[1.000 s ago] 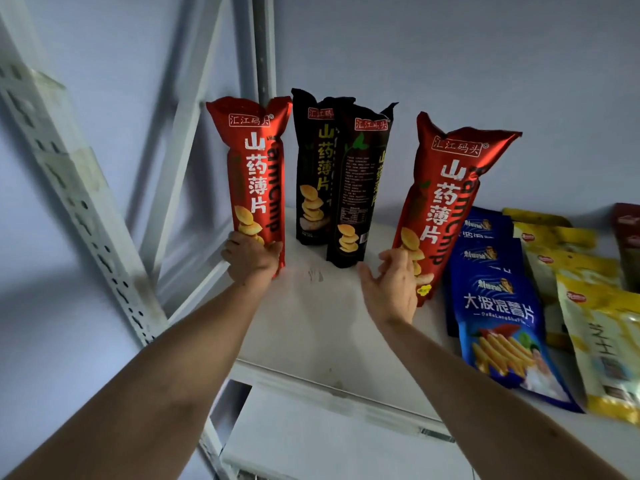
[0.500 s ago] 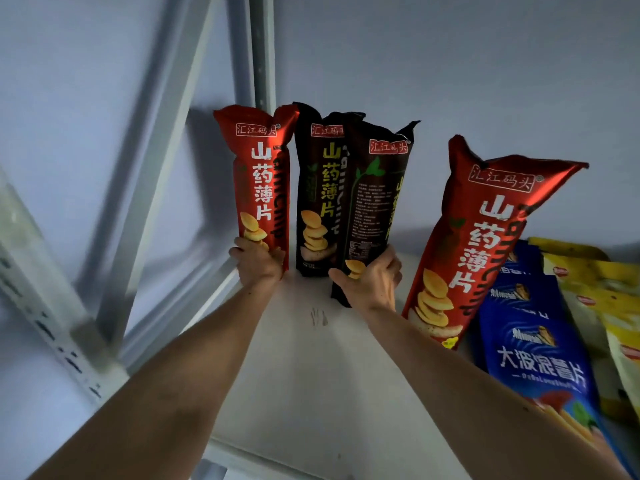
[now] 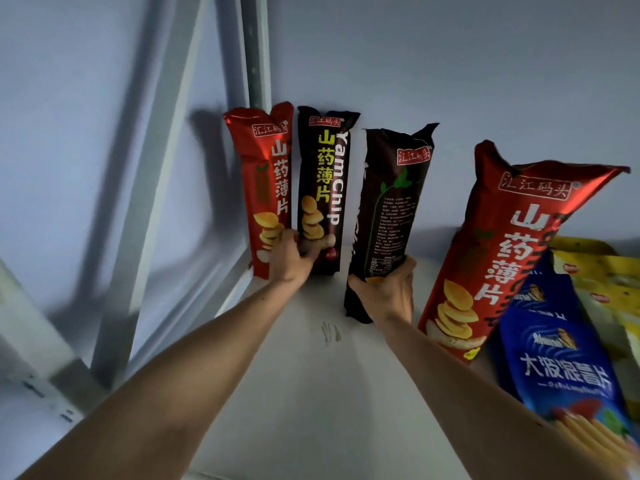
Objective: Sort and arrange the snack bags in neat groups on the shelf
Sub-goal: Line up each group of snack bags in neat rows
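Dark foil bag (image 3: 388,216) is sitting in the right hand (image 3: 386,294), fingers curled around its lower part, back panel with small print facing the camera. It is tilting slightly left at the base, bottom end near the shelf (image 3: 311,393); cannot tell if it is touching. It is standing clear of the other bags, a gap on each side.

Left hand (image 3: 289,256) is closing on the low end of the red bag (image 3: 259,188), thumb side reaching across onto the black bag (image 3: 323,185) just beside it. Cannot tell whether it is gripping one or both. Those two are standing upright, side by side and touching, in the back left corner against the wall and the grey upright post (image 3: 256,50).

Right of the right hand, a second red bag (image 3: 512,247) is leaning leftward, top corner pointing right, base on the shelf. It is resting against the blue bags (image 3: 561,368) lying flat at the right edge. Yellow bags (image 3: 599,275) are lying behind the blue ones, partly cut off by the frame.

Both forearms are reaching up from the bottom edge. A small scuff (image 3: 330,332) is showing on the white shelf between them.
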{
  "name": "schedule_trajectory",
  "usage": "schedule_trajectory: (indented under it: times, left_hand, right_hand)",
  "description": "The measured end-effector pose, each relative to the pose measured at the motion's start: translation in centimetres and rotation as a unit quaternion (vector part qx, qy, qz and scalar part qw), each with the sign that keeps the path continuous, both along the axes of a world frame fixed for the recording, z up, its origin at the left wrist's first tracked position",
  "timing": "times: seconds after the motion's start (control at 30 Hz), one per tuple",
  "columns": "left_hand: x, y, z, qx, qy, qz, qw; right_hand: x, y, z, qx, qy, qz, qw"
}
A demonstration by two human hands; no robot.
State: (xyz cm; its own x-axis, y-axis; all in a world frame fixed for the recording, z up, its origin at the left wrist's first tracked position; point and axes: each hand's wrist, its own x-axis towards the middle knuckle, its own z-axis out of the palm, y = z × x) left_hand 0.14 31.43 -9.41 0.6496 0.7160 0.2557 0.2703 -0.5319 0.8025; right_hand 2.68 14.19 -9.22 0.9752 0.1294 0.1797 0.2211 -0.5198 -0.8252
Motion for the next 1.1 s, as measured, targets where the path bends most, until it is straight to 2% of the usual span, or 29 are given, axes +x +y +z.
schedule_trajectory:
  times: [0.07,0.13,0.23,0.37,0.6,0.8,0.97,1.1]
  left_hand:
    - [1.6,-0.7,0.5,0.014,-0.010,0.014,1.000]
    - [3.1,-1.2,0.7,-0.013,0.011,0.029,0.999]
    - [5.0,-0.5,1.1,-0.070,0.045,0.019,0.996]
    - [6.5,0.8,1.1,-0.068,0.074,-0.003,0.995]
    - [4.6,-0.5,-0.6,-0.071,-0.021,-0.028,0.997]
    - [1.1,-0.2,-2.0,-0.067,-0.082,-0.061,0.992]
    - [-0.9,1.2,-2.0,-0.067,-0.046,-0.106,0.991]
    - [-1.8,1.5,-2.0,-0.065,-0.033,-0.102,0.992]
  right_hand:
    - [0.0,-0.3,-0.3,0.002,-0.001,-0.004,1.000]
    - [0.1,-0.7,-0.5,0.005,0.003,-0.002,1.000]
    - [0.4,-1.3,-0.7,0.017,0.014,0.008,1.000]
    - [0.5,-1.7,-0.5,0.018,0.017,0.024,0.999]
    - [-0.3,-2.3,-0.4,0.050,0.011,0.026,0.998]
    - [-1.6,-3.3,-0.1,0.087,0.042,0.092,0.991]
    - [-2.5,-3.4,-0.2,0.101,0.048,0.100,0.989]
    - [-2.9,-3.0,-1.1,0.061,0.054,0.063,0.995]
